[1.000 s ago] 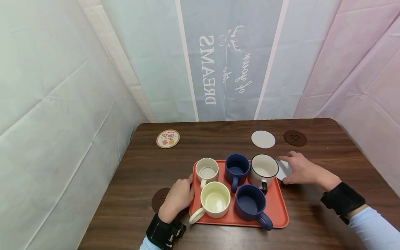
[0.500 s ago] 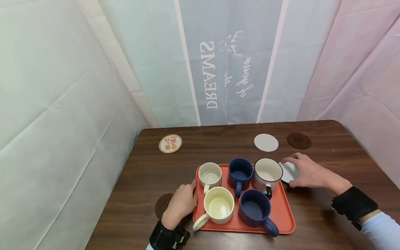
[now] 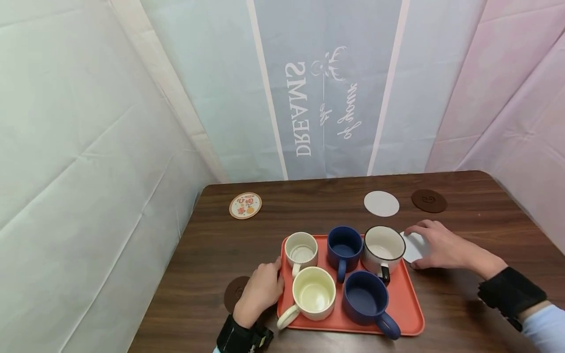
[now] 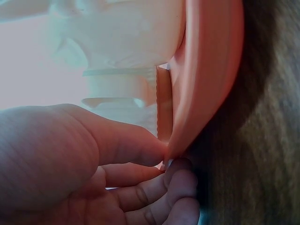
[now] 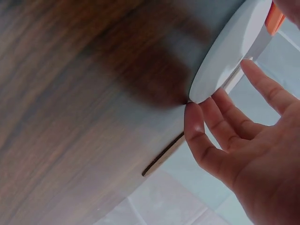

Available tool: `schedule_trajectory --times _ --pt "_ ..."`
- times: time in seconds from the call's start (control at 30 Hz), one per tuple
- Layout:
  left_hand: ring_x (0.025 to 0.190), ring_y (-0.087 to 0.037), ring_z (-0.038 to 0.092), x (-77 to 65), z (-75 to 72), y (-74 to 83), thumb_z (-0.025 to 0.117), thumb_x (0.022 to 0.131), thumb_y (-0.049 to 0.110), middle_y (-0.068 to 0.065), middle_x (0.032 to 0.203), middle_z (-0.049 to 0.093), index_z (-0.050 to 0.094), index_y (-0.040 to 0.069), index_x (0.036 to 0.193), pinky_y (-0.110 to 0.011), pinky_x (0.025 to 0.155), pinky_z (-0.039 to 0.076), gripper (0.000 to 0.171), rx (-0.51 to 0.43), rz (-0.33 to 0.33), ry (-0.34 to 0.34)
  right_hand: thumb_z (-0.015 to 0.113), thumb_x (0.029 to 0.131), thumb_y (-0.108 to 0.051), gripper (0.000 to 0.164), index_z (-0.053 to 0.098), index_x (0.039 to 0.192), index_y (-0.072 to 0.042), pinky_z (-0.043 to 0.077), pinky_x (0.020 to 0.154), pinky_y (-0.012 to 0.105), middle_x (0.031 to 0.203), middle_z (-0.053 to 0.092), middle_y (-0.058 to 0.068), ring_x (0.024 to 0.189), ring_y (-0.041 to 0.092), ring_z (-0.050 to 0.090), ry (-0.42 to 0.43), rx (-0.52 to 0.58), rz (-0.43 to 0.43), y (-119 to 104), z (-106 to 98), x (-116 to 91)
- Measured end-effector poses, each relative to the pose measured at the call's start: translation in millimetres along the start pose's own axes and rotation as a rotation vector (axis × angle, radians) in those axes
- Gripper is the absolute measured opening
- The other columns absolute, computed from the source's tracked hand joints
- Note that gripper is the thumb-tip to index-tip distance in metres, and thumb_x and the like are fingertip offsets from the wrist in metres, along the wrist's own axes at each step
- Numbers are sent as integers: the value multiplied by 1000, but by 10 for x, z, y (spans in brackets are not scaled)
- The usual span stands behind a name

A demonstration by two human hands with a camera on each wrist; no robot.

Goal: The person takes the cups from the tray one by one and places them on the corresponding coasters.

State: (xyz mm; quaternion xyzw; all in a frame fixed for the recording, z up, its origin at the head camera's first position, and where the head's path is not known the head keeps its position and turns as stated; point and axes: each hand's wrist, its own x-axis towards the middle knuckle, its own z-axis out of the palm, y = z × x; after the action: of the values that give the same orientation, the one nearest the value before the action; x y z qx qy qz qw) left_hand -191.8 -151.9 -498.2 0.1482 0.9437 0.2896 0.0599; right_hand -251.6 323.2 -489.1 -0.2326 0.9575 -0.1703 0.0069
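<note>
An orange tray on the dark wooden table carries several mugs: two cream, two navy and a white one with a black rim. My left hand grips the tray's left edge. In the left wrist view its thumb lies on the rim and its fingers curl beneath. My right hand rests at a white coaster just right of the tray. In the right wrist view that coaster is tilted, and a straight fingertip touches its edge.
A printed coaster lies at the back left, with a white coaster and a brown one at the back right. Another brown coaster lies partly under my left hand. Cloth walls close in the table on three sides.
The head view has shifted slightly; both hands keep their places at the tray edge and the white coaster.
</note>
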Motion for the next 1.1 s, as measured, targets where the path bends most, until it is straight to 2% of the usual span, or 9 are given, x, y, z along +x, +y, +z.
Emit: schedule_trajectory --times 0.13,0.43,0.67,0.9,1.1 --pt "55 -8 53 -10 -1 -7 64 102 7 1 67 51 63 -6 135 -27 51 46 36 6 6 4 97 66 -40 68 69 121 -10 49 80 54 119 60 22 107 40 54 8 8 6 -8 8 3" --pt "58 -9 55 5 3 -6 65 102 8 0 70 54 59 -8 141 -28 52 47 42 7 -10 3 97 62 -35 66 70 117 -11 46 77 50 117 59 21 105 39 52 73 8 -16 36 10 19" --pt "57 -8 53 -6 22 12 64 102 6 1 69 53 63 -6 136 -27 52 46 36 16 6 8 96 60 -30 63 69 114 -12 44 76 47 115 59 18 102 37 51 95 36 -33 60 -41 34" --pt "59 -9 54 -41 44 16 65 101 7 1 69 54 64 -5 134 -28 55 46 35 5 -8 -3 96 62 -30 59 69 112 -14 43 74 45 114 58 18 100 36 51 117 64 -15 70 -60 10" --pt "59 -9 56 -25 -8 35 65 101 6 0 71 55 66 -5 129 -28 54 47 31 11 4 16 97 65 -30 59 70 114 -14 45 77 50 119 58 21 106 39 52 178 93 -62 56 -68 172"
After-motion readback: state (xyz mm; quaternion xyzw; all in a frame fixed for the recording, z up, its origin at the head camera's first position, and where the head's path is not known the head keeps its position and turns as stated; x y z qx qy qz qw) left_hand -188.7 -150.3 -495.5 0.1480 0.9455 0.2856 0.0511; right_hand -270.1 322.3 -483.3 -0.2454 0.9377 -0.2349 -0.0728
